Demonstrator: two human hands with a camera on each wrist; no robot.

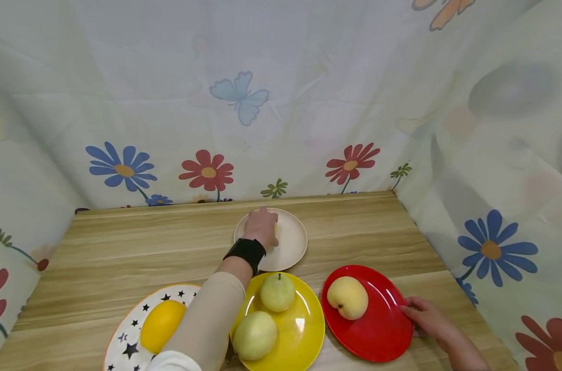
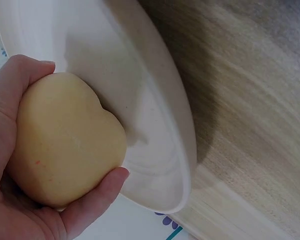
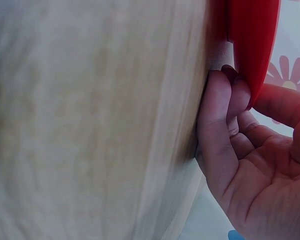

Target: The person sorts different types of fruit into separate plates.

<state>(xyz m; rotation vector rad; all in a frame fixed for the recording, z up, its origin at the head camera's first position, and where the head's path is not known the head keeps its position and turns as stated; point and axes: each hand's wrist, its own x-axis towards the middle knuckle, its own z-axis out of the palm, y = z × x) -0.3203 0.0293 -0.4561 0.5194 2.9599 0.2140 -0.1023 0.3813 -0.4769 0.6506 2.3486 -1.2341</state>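
My left hand [image 1: 260, 226] reaches to the far plate and grips a pale yellow peach [image 2: 70, 140], thumb and fingers curled around its sides. In the left wrist view the peach is right over the inner face of the cream plate [image 2: 155, 125]; from the head view my hand hides nearly all of it. At the right, my right hand [image 1: 426, 320] pinches the rim of the red plate [image 1: 378, 337], thumb above and fingers beneath the edge. Another peach [image 1: 347, 298] lies on the left part of that red plate.
Nearer, a yellow plate [image 1: 304, 342] carries a round green pear [image 1: 277, 292] and a pale green fruit [image 1: 255, 335]. Left of it, partly behind my left forearm, a white star-patterned plate [image 1: 123, 330] bears an orange-yellow fruit [image 1: 162, 325]. Flowered curtains [image 1: 281, 129] bound the wooden table [image 1: 146, 247].
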